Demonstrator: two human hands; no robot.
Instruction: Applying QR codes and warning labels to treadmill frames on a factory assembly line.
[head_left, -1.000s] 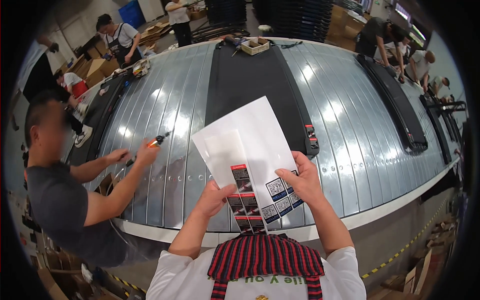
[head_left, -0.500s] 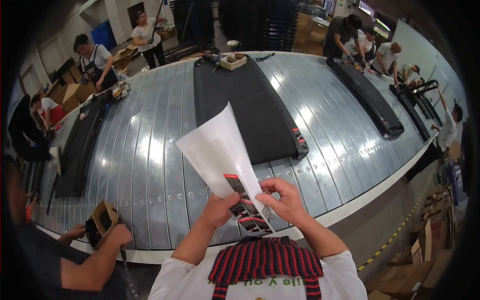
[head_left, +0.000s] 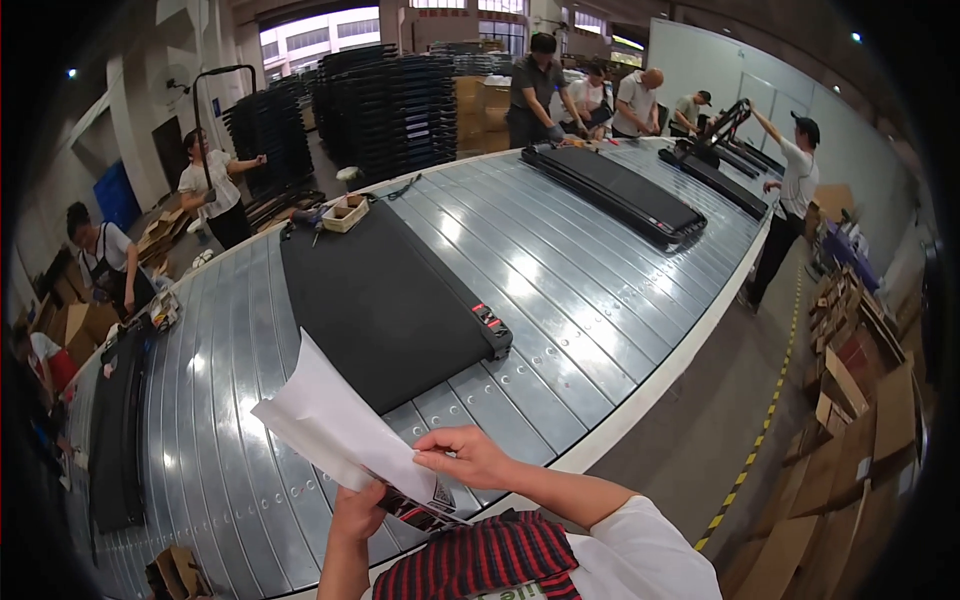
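Observation:
A curled white label sheet (head_left: 325, 415) with black-and-red printed parts near its lower end is in front of me. My left hand (head_left: 357, 515) grips its lower left side, thumb on top. At the opposite edge, my right hand (head_left: 465, 457) pinches the sheet between thumb and fingers. Just beyond the paper, a flat black treadmill base (head_left: 380, 300) lies on the metal slat conveyor (head_left: 235, 420). Red-marked labels are on its near right corner. The sheet covers part of the conveyor, and the fingers underneath it are hidden.
A small parts box (head_left: 345, 214) and a power driver (head_left: 308, 218) rest at the treadmill's far end. More black bases (head_left: 615, 190) lie along the conveyor, with people working around it. Flattened cardboard (head_left: 840, 480) is piled at right beyond a yellow-black floor line (head_left: 765, 430).
My view has swung up and to the right, so the treadmill and sheet appear farther left. Both hands keep hold of the sheet. The neighbouring person's hands at lower left have left view.

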